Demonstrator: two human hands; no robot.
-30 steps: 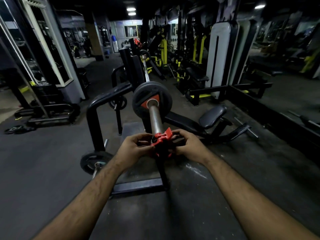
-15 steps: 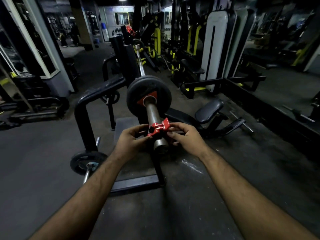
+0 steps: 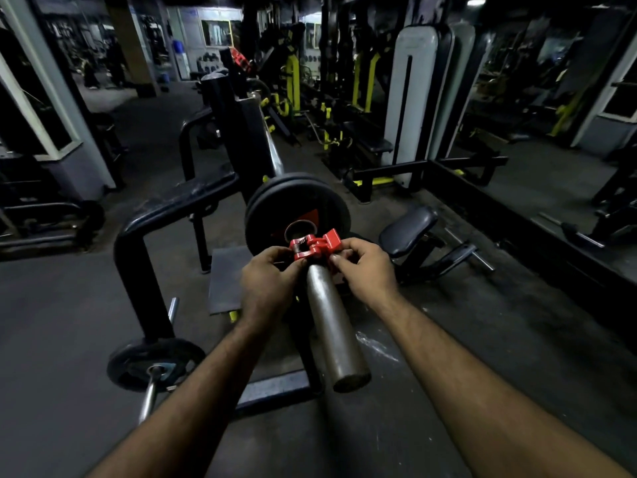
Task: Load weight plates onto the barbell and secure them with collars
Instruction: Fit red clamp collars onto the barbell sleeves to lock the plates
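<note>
The red clamp collar (image 3: 315,246) has slid up the barbell sleeve (image 3: 332,326) almost to the weight plates (image 3: 296,208), pinched between left hand (image 3: 267,284) and right hand (image 3: 365,267); left unlatched or gapped, the plates could creep outward.

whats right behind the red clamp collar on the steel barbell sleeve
Directly behind the red clamp collar sit black round weight plates, at least two, on the steel barbell sleeve. The left hand and right hand cover the collar's lower part.
</note>
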